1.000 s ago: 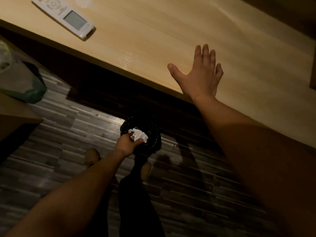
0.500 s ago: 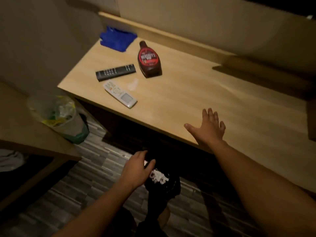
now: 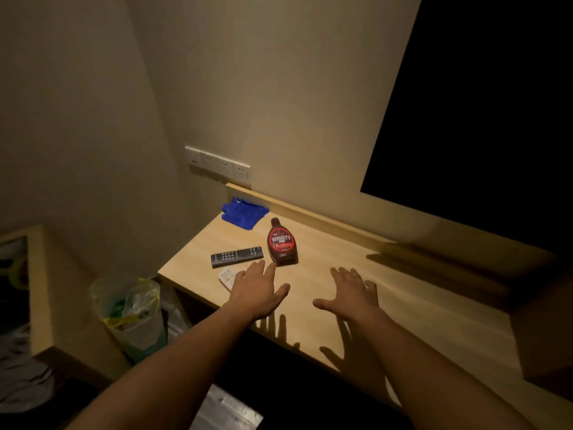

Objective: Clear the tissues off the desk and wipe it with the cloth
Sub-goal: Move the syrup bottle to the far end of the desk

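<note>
Both hands hover over the desk (image 3: 403, 308) with fingers spread and nothing in them, the left hand (image 3: 255, 293) partly covering a white remote (image 3: 226, 277). Just beyond it lie a black remote (image 3: 237, 256) and a syrup bottle (image 3: 281, 242). Farther back, beyond the left hand, the blue cloth (image 3: 244, 213) sits crumpled against the wall.

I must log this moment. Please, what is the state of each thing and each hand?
Left hand: open, empty, above the desk.
Right hand: open, empty.
Cloth: crumpled, at back corner.
Syrup bottle: lying flat, capped.
Black remote: lying flat.
White remote: partly hidden by left hand.
</note>
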{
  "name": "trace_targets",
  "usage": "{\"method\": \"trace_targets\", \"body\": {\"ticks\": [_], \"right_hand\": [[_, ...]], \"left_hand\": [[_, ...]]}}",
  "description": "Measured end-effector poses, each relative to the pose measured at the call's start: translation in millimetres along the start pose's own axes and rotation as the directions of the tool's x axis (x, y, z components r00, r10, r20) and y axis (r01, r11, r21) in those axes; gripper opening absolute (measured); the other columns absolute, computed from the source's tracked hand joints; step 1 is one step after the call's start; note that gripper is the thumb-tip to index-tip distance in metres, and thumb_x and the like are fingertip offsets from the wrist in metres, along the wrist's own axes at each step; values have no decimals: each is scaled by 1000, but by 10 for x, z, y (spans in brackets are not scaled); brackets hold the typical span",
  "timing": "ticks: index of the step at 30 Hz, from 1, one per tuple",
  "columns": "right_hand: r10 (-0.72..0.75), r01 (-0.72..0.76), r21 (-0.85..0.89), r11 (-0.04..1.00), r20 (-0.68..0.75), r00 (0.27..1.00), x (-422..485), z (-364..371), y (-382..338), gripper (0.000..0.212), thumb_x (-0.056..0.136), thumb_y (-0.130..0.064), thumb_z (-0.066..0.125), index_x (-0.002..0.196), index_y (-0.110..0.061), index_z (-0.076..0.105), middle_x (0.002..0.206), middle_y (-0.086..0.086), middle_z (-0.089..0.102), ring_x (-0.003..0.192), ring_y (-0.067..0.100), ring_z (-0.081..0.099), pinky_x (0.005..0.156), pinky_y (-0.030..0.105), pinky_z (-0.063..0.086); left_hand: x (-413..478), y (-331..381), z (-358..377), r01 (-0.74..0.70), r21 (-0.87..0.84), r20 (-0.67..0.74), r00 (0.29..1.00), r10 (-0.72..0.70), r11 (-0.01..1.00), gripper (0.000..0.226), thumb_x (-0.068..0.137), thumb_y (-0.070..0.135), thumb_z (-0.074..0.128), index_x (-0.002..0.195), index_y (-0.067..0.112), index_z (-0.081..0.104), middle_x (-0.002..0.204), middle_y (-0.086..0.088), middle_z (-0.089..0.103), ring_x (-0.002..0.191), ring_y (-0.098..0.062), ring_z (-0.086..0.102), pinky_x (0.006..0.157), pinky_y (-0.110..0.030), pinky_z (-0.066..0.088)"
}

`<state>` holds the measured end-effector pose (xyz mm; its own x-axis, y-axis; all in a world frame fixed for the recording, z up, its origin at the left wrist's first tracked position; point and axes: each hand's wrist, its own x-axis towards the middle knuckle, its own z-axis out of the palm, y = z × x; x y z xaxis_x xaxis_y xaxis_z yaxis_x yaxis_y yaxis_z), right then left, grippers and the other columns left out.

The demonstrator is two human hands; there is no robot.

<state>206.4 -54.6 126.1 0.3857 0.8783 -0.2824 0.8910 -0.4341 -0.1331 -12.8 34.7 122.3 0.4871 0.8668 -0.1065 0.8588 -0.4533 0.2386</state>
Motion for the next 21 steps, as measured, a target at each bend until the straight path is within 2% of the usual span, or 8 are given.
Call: {"method": "trace_targets", "body": {"ticks": [4,9,12,21], "right_hand": [[-38,35,-38,999,-76,996,172,-354,-130,104,79,-82,61,162,-31,24,169,0,27,155,25,25,118,50,29],[-49,44,-53,998,-95,994,558,-527,-347,97,82,-77,64,159,-29,31,164,-1,38,148,25,39,113,49,36],[-47,44,-43,998,-72,996,904,-519,-467,93,83,-74,66,158,-29,33,161,-1,42,144,25,44,110,48,38],[33,-36,35,999,71,997,2164,-360,-823,86,87,-68,68,156,-28,38,156,1,49,137,27,52,107,46,46]], "left_hand": [[315,-36,-230,-35,36,-64,997,37,999,73,96,71,37,152,24,40,153,-6,49,141,-26,45,114,-50,36],[782,-219,-286,-31,-11,-57,998,30,999,74,95,71,42,151,23,39,144,-5,55,132,-24,51,109,-48,40],[1145,-413,-191,-56,-54,-8,998,56,997,71,95,69,47,149,23,43,135,-2,59,123,-20,56,104,-46,44],[2318,-1050,209,-68,-79,215,973,84,995,67,98,67,46,143,18,48,130,-4,63,115,-20,60,100,-43,48]]}}
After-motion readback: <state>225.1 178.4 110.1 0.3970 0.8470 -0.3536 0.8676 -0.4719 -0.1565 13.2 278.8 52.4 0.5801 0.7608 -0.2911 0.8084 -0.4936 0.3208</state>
